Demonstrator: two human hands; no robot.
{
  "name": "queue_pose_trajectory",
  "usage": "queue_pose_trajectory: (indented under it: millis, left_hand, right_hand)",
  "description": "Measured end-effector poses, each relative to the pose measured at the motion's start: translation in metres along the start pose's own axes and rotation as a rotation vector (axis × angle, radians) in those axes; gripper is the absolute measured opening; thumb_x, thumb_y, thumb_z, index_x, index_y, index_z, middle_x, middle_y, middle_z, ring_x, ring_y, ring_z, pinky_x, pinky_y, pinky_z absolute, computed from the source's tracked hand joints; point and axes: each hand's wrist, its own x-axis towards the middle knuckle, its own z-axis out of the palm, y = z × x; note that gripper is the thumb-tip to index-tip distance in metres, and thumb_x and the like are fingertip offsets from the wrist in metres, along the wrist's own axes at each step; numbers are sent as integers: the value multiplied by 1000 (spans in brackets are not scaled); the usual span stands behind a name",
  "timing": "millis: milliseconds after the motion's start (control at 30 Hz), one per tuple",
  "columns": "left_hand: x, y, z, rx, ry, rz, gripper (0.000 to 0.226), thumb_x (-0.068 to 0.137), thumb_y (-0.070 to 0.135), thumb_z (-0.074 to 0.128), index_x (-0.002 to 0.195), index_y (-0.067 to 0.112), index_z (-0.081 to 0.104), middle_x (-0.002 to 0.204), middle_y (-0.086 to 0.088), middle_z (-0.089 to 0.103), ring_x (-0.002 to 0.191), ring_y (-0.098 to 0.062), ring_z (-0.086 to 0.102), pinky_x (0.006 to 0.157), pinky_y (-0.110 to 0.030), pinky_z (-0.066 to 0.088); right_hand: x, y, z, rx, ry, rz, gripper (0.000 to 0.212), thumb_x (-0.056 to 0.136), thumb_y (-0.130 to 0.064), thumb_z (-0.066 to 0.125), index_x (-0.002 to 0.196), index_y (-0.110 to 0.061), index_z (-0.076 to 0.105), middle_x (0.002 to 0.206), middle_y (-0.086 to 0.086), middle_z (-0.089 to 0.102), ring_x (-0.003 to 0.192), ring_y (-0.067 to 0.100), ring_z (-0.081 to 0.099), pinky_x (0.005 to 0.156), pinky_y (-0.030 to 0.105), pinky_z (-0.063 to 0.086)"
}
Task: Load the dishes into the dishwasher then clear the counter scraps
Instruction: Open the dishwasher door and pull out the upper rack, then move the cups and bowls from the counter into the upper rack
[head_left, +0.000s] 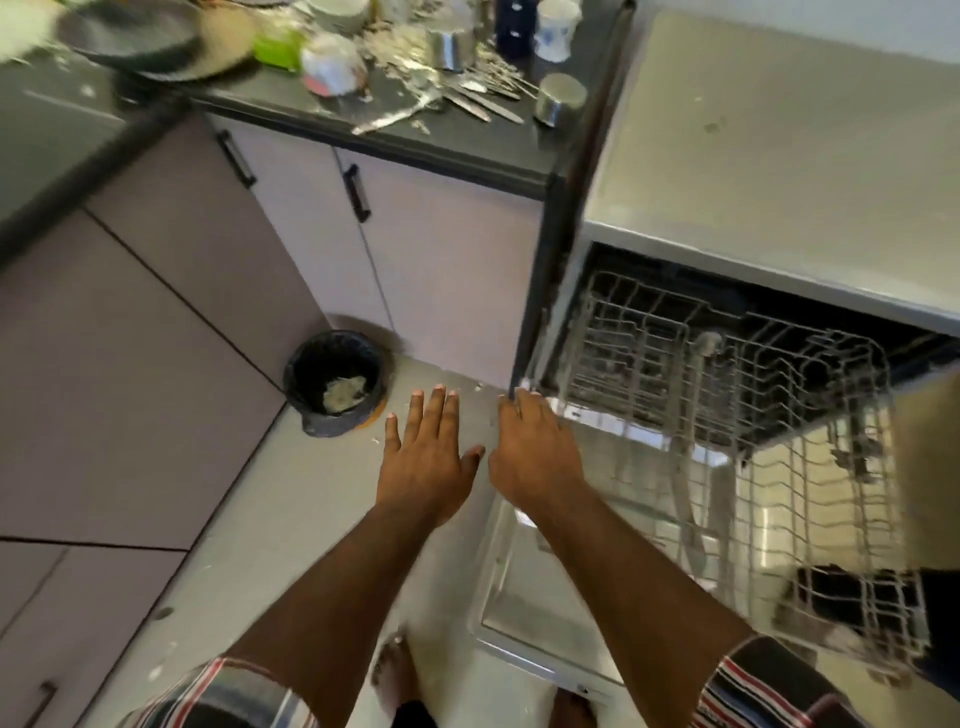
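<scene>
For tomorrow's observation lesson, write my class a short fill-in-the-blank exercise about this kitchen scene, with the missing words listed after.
1. The dishwasher door hangs ____.
2. The bin beside the cabinet stands on the ____.
3. The dirty cutlery lies on the ____ counter.
4. The left hand holds ____, its fingers spread.

Missing words: open; floor; black; nothing

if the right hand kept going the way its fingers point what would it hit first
Probably the left front corner of the upper rack: the right hand already reaches its edge. Depth is unclear.
</scene>
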Motion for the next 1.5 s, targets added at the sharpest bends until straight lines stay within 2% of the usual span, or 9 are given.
queue_pose_trajectory:
  millis: [167,267,500,733,1100,1267,1500]
  left_hand:
    - [13,-96,-51,26,57,-44,77,102,63,14,159,20,-13,165,1,-23,150,-21,-26,123,-50,-11]
    - [21,-138,-84,9,89,-64,74,102,61,15,159,21,-12,165,2,-21,150,-21,-25,123,-52,-8]
    - [64,-194,-138,10,164,-74,79,101,64,21,157,22,-15,165,1,-21,146,-20,-29,119,-50,-16]
    - [135,-201,-204,-23,233,-28,71,105,57,16,157,21,-14,165,0,-21,150,-21,-25,121,-49,-14]
    - [301,-173,-292,-130,255,42,70,104,52,29,160,20,3,169,-1,-1,155,-21,-8,125,-48,-2]
    - [363,-173,-317,-142,224,78,70,104,49,33,161,19,6,169,-3,1,155,-22,-4,125,-48,-1]
    - [449,-187,-346,-131,315,149,68,101,44,43,159,21,16,167,-2,15,154,-24,9,124,-49,10]
  right_hand:
    - [43,-108,-8,7,40,-67,72,99,-34,54,159,-17,18,167,8,13,154,27,11,123,44,14]
    - [66,-160,-18,18,60,-105,71,101,-36,52,160,-19,16,168,8,11,155,27,8,124,44,13]
    - [118,-223,-54,3,114,-146,70,102,-37,48,160,-19,14,169,8,9,155,27,5,124,46,13]
    - [188,-241,-108,9,213,-160,71,101,-37,49,160,-17,14,168,8,9,155,26,6,124,44,14]
    - [342,-215,-201,4,246,-75,75,97,-38,57,158,-15,19,166,12,16,154,29,12,124,47,18]
    - [394,-209,-224,10,252,-34,75,92,-38,62,154,-15,27,161,12,25,149,29,23,122,45,25]
    - [470,-211,-252,1,323,36,70,93,-36,60,152,-13,30,156,13,33,143,29,34,114,41,33]
